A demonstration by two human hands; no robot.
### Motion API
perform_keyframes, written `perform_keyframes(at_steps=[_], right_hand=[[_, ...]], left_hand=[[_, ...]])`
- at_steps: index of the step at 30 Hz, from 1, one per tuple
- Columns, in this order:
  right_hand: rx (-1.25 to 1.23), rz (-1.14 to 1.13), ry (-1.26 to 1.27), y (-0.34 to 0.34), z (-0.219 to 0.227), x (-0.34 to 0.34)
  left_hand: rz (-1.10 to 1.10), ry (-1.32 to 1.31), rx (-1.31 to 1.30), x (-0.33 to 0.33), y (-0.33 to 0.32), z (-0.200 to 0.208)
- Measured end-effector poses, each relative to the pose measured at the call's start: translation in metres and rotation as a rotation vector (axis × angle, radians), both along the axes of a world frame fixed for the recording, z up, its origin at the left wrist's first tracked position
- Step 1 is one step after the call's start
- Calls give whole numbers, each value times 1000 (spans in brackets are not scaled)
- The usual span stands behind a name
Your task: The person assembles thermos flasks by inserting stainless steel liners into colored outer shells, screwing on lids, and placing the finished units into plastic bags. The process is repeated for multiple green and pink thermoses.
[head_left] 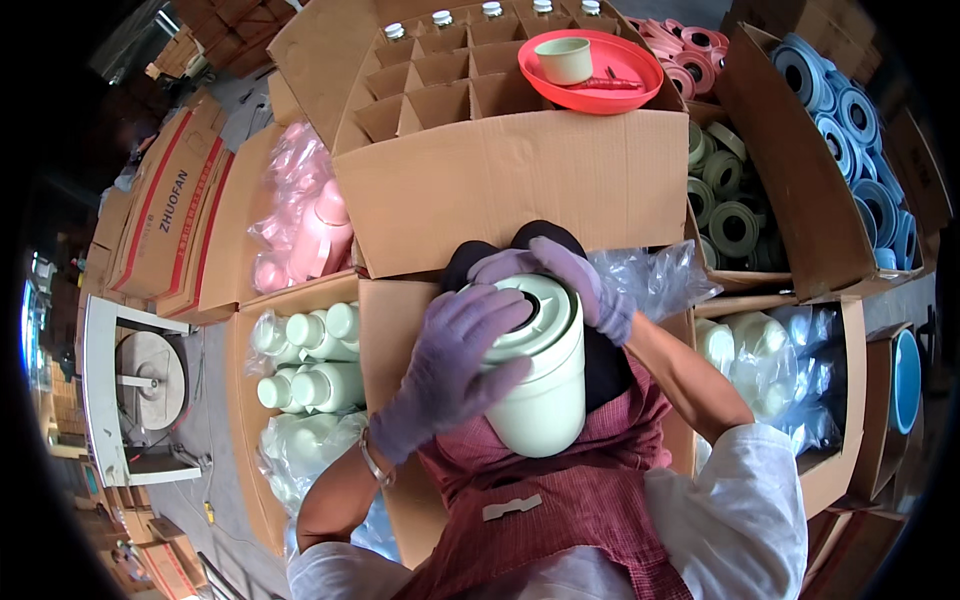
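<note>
Here we are, both gloved hands on the pale green pot (545, 415), which sits in our lap over the red checked apron (545, 520), its round lid (553, 340) facing up with a dark ring in the middle! Our left hand (450, 350) is clasped on the pot from the left, fingers laid across the lid, thumb along the wall below. Our right hand (572, 275) is wrapped round the far right edge, just under the rim; what its fingertips are doing behind there, we can't tell.

Straight ahead of us stands a divided cardboard box (520, 190), five white-capped bottles (442, 18) along its back row, and on its right corner a red plate (553, 96) carrying a small pale green cup (563, 62). Over to our left, pink bottles (318, 235) lie partly in clear plastic, with pale green bottles (330, 385) in the box nearer us. And to our right, look at those rings: dark green rings (733, 228) in one box, blue rings (858, 115) in the next, a crumpled clear bag (650, 282) just beside our right hand
</note>
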State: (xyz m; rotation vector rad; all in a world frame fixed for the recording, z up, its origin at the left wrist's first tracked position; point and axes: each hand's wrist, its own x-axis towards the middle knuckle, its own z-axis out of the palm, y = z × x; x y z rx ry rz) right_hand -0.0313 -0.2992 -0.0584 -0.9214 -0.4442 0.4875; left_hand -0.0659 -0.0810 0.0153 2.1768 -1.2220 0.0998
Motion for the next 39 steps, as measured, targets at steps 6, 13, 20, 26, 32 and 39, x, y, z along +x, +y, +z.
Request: perform_keyframes(at_steps=[6, 13, 20, 26, 32, 39], right_hand=[[-1050, -440, -1280, -37, 81, -102], [-1093, -613, -6, -93, 49, -170], [-359, -700, 457, -81, -7, -178], [-219, -794, 477, -100, -34, -157], [-516, -797, -53, -94, -7, -144], [-621, -947, -355, -105, -20, -131]], left_hand=[[-53, 938, -808, 8, -23, -48], [321, 1418, -254, -45, 2, -127], [43, 726, -279, -55, -20, -37], [-101, -11, -173, -17, -35, -16], [-233, -44, -164, -10, -41, -3], [61, 352, 93, 14, -27, -12]])
